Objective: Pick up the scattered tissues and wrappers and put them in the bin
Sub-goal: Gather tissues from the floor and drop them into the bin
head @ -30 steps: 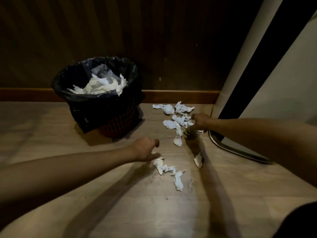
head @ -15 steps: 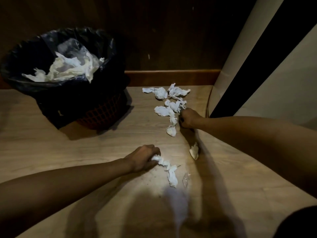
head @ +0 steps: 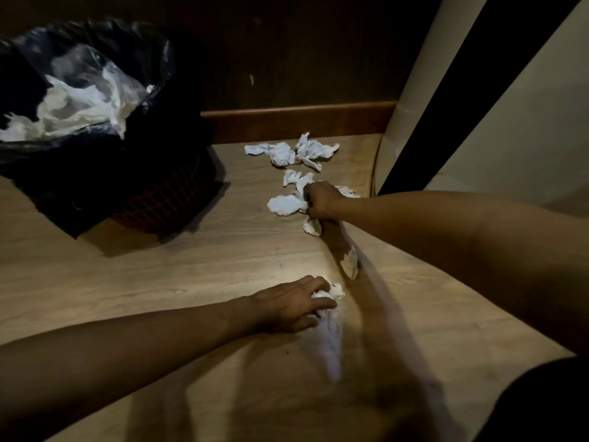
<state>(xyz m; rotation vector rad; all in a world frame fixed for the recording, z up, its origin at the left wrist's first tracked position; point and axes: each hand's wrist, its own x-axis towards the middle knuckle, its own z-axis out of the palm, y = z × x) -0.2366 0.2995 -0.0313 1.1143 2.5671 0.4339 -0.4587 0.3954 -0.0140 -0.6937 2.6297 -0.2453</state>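
Observation:
Crumpled white tissues lie scattered on the wooden floor. My left hand [head: 293, 306] is closed over a near tissue [head: 331, 293], with a blurred strip of tissue [head: 331, 342] trailing below it. My right hand [head: 320, 200] grips a bunch of tissues [head: 285, 204] further back. Two more tissues [head: 291, 151] lie by the skirting board, one [head: 312, 226] just under my right wrist and one [head: 350, 264] in its shadow. The bin [head: 95, 135], lined with a black bag and holding white tissues and clear plastic, stands at the left.
A dark wooden wall with a skirting board [head: 296, 121] closes the back. A pale curved panel [head: 411, 90] and a dark gap rise at the right. Bare wooden floor [head: 159, 266] lies between the bin and my hands.
The view has moved closer and to the right. My left hand has slid right along the near tissues, gathering them. My right hand has closed on the tissues in the middle cluster.

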